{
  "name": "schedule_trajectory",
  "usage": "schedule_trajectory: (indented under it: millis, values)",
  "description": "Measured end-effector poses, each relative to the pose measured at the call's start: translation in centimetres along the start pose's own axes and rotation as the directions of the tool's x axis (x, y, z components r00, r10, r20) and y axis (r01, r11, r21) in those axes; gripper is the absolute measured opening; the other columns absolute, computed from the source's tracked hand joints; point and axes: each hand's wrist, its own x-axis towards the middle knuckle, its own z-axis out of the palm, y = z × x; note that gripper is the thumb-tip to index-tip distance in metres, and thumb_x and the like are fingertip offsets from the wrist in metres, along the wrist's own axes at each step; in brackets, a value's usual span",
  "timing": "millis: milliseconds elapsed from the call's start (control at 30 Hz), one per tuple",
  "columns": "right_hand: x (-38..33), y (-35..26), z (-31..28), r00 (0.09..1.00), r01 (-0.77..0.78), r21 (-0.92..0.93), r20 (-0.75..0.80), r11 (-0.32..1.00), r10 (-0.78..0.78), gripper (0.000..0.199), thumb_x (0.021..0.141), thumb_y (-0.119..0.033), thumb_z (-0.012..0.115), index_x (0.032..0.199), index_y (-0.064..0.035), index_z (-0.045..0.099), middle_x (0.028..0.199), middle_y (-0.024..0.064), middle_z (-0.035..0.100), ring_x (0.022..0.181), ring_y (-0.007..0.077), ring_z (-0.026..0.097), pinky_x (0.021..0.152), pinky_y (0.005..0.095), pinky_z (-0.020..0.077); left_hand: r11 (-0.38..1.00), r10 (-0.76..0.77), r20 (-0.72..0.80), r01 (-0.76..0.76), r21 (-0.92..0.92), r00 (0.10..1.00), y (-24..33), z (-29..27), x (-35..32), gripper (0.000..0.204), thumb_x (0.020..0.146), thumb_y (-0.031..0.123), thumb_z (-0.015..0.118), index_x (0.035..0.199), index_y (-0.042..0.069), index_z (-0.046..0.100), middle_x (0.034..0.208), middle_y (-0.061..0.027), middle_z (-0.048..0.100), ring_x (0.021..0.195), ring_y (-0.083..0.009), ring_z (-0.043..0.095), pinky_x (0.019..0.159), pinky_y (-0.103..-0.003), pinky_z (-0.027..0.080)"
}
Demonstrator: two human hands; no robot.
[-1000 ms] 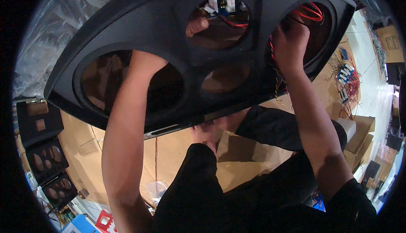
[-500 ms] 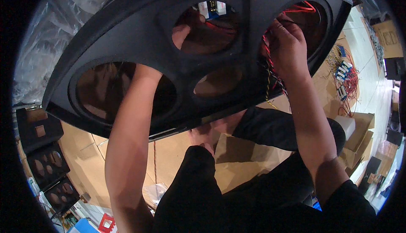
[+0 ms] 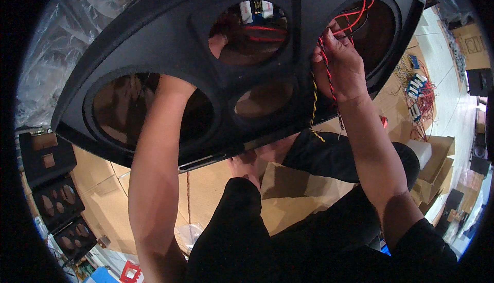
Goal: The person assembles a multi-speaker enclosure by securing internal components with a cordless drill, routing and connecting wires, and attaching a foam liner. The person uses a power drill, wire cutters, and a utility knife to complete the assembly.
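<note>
A black speaker cabinet (image 3: 154,41) with several round cut-outs lies tilted across my legs. My left forearm goes in through the large left hole. Part of my left hand (image 3: 218,45) shows through the upper middle hole, its fingers hidden by the panel. Inside that hole sits a circuit board with white blocks (image 3: 257,10), and red wires (image 3: 265,33) run below it. At the right hole my right hand (image 3: 343,64) is closed on twisted wires (image 3: 328,72), red-and-black and yellow-and-black. Their ends hang over the cabinet's lower edge, while red loops (image 3: 355,18) reach into the hole.
More wired circuit boards (image 3: 419,87) lie on the floor at right, near an open cardboard box (image 3: 436,172). Clear plastic wrap (image 3: 51,51) lies at far left. Smaller black panels with holes (image 3: 56,201) stand below it. Cardboard (image 3: 206,195) covers the floor.
My right hand has shifted slightly left and turned, and the wire ends now hang farther left. Inside the upper middle hole, my left fingers have slipped out of sight, leaving the red wires exposed.
</note>
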Motion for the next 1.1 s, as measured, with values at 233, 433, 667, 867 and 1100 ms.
schedule_trajectory:
  millis: [233,433,667,867,1100]
  values:
    - [0.1,0.1,-0.4,0.990,0.037,-0.008,0.135,0.999,-0.036,0.017,0.092,-0.005,0.062,0.109,-0.0052,0.060,0.099,0.0063,0.063,0.086,0.0161,0.062,0.076,0.0303,0.0526,0.998,-0.001,-0.013,0.000,-0.066,1.000,-2.6,1.3,0.0,0.039,0.078,-0.007,0.057,0.116,0.002,0.060,0.114,-0.0105,0.064,0.109,-0.0244,0.061,0.100,-0.036,0.047]
    - [0.6,0.1,-0.2,0.998,0.066,-0.073,0.014,0.995,-0.065,0.017,0.090,-0.004,0.065,0.106,-0.0064,0.061,0.091,0.0038,0.064,0.082,0.0150,0.063,0.076,0.0288,0.0521,0.987,-0.051,-0.011,0.048,-0.156,0.999,-4.5,1.0,0.4,0.038,0.081,-0.005,0.057,0.118,0.002,0.060,0.115,-0.0108,0.064,0.109,-0.0243,0.061,0.098,-0.036,0.048]
    - [1.8,0.0,0.2,0.975,0.048,-0.222,-0.202,0.974,-0.094,0.012,0.090,-0.003,0.063,0.101,-0.0067,0.062,0.088,0.0029,0.065,0.080,0.0144,0.063,0.075,0.0281,0.0514,0.986,-0.032,0.120,0.051,-0.158,0.992,-1.6,-0.6,0.0,0.034,0.085,0.000,0.057,0.119,0.002,0.060,0.118,-0.0117,0.063,0.110,-0.0246,0.061,0.097,-0.035,0.049]
    - [1.3,-0.1,-0.3,0.996,0.004,-0.209,-0.089,0.978,-0.023,0.016,0.089,-0.004,0.063,0.104,-0.0065,0.060,0.087,0.0031,0.065,0.075,0.0150,0.063,0.069,0.0278,0.0511,0.972,0.041,0.174,0.001,-0.236,0.984,-0.8,-0.2,0.7,0.033,0.084,0.000,0.057,0.116,0.003,0.062,0.116,-0.0121,0.064,0.110,-0.0255,0.061,0.097,-0.035,0.048]
    - [1.5,-0.1,0.0,0.993,0.025,-0.273,-0.106,0.962,-0.056,0.017,0.090,-0.007,0.063,0.106,-0.0060,0.058,0.085,0.0041,0.064,0.072,0.0164,0.063,0.061,0.0303,0.0512,0.979,0.098,0.172,-0.063,-0.196,0.980,-0.5,0.0,1.7,0.032,0.082,-0.001,0.057,0.113,0.003,0.064,0.114,-0.0126,0.065,0.109,-0.0265,0.062,0.096,-0.035,0.048]
